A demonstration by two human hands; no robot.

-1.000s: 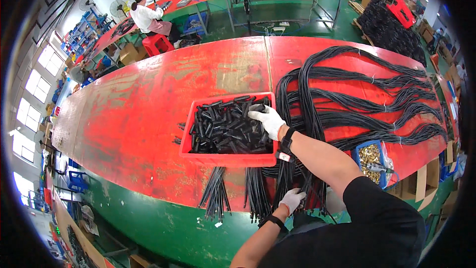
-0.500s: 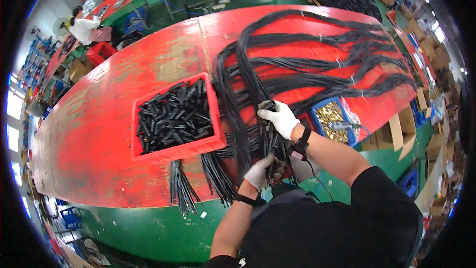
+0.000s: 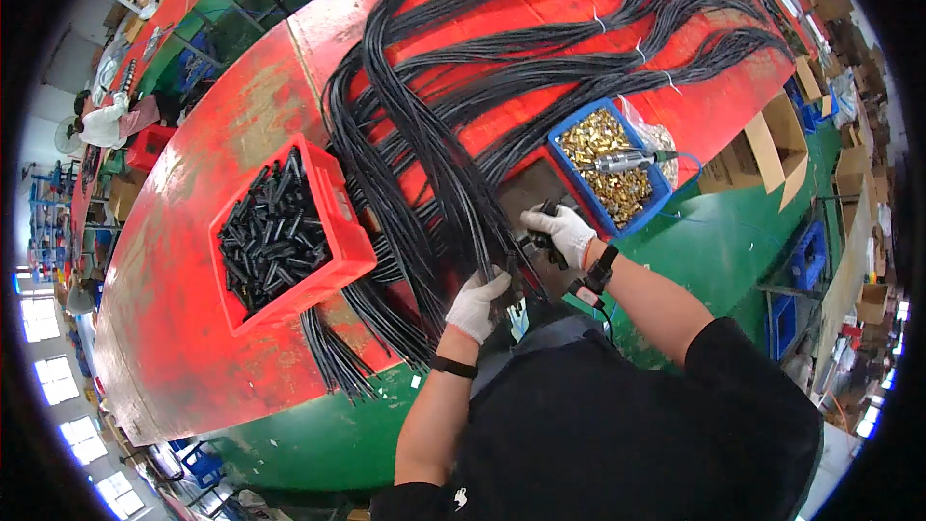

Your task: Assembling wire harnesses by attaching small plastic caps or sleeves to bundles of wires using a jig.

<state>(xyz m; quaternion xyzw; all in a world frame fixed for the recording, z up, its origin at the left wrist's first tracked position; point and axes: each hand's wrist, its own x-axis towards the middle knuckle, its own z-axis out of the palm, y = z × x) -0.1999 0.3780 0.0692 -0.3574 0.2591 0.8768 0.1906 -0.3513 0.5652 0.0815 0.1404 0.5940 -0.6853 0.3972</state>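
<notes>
My left hand [image 3: 476, 305], in a white glove, is closed around the near ends of a bundle of black cables [image 3: 439, 159], low by my body. To its right, my gloved right hand [image 3: 561, 233] is closed on small black plastic pieces [image 3: 552, 249] that stick out between its fingers; their exact kind is hard to make out. At the left, a red crate [image 3: 345, 232] holds many similar black tubular pieces [image 3: 275, 241]. A blue bin [image 3: 637, 222] of small brass-coloured fittings [image 3: 590, 140] sits just beyond my right hand, with a silver air tool [image 3: 625, 161] lying across it.
Several cable bundles, tied with white ties, stretch over the red table [image 3: 207, 150] to the far right. Others [image 3: 333, 357] hang over its near edge beside the crate. A cardboard box [image 3: 762, 150] stands at the right. A person [image 3: 104, 123] sits at the far left.
My view has turned and shifted toward the right. My right hand has left the cable bundle and moved right, nearer the blue bin, with black pieces in it. My left hand stays at the cable ends.
</notes>
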